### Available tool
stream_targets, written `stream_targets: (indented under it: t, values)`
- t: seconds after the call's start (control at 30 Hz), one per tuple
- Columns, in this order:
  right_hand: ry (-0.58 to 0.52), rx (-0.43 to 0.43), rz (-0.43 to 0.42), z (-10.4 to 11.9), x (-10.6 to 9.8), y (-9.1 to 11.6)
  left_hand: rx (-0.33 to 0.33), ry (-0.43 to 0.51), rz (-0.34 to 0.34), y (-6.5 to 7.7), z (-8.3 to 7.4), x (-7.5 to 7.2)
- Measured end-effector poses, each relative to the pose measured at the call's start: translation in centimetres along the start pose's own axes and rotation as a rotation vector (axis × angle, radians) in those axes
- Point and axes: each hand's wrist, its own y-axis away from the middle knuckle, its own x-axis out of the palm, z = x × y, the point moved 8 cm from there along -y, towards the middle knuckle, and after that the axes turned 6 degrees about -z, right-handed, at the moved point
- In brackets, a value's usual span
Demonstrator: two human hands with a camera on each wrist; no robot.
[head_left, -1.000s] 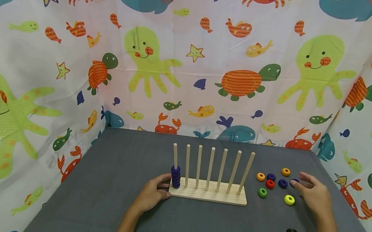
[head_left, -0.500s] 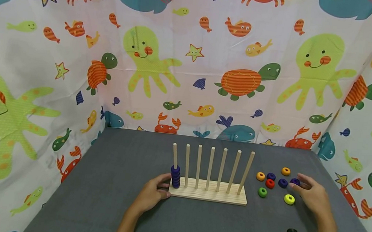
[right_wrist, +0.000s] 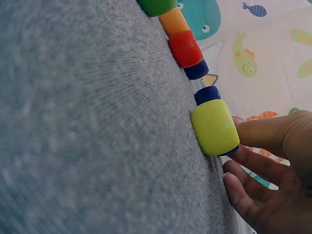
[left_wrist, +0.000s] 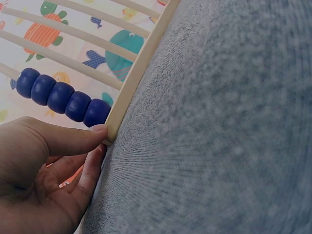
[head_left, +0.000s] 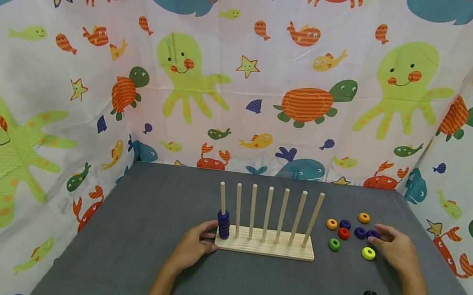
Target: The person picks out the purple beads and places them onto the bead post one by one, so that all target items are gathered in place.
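My left hand (head_left: 193, 246) pinches the left end of the wooden peg rack's base (head_left: 266, 249), thumb on the near side. In the left wrist view the thumb (left_wrist: 83, 139) presses the base's edge beside a stack of several blue beads (left_wrist: 61, 96), threaded on the leftmost peg. The other pegs are bare. Off to the right, my right hand (head_left: 399, 248) holds a blue bead (head_left: 373, 234) between thumb and fingers, low at the table. In the right wrist view a yellow bead (right_wrist: 214, 127) hides most of that bead.
Loose beads lie between rack and right hand: two orange, one a bit farther back (head_left: 364, 218), a red bead (head_left: 343, 233), a green bead (head_left: 334, 245) and other blue ones (head_left: 360, 232). Patterned cloth (head_left: 261, 73) rises behind the grey table (head_left: 120, 260).
My right hand has shifted slightly toward me and left, and the blue bead at its fingertips has moved with it, nearer the neighbouring blue bead. The left hand and rack stay put.
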Motion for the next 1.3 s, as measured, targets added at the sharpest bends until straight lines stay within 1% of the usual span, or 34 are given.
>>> stream_targets:
  t: [0.27,0.43,0.67,0.8,1.07,1.13,1.3]
  values:
    - [0.021,-0.024,-0.026,0.1,-0.1,0.0,0.000,0.002,0.000,0.0,-0.1,0.0]
    - [0.022,-0.021,-0.045,0.2,-0.4,0.0,0.003,0.003,0.001,0.0,-0.1,0.0]
    - [-0.031,0.050,-0.032,0.7,-0.7,0.4,0.002,0.006,0.003,0.0,-0.1,0.0]
    - [-0.044,0.044,-0.027,1.9,-0.8,0.7,0.002,0.006,0.005,0.0,-0.1,0.0]
    - [-0.019,-0.042,-0.068,5.1,-1.2,0.8,0.005,0.001,0.002,0.0,0.0,0.0]
    - [-0.020,-0.054,-0.074,5.8,-1.2,0.9,0.005,0.000,0.001,0.0,0.0,0.0]
    - [-0.029,-0.117,-0.102,8.0,-1.3,1.3,0.005,0.003,0.002,0.0,-0.1,0.0]
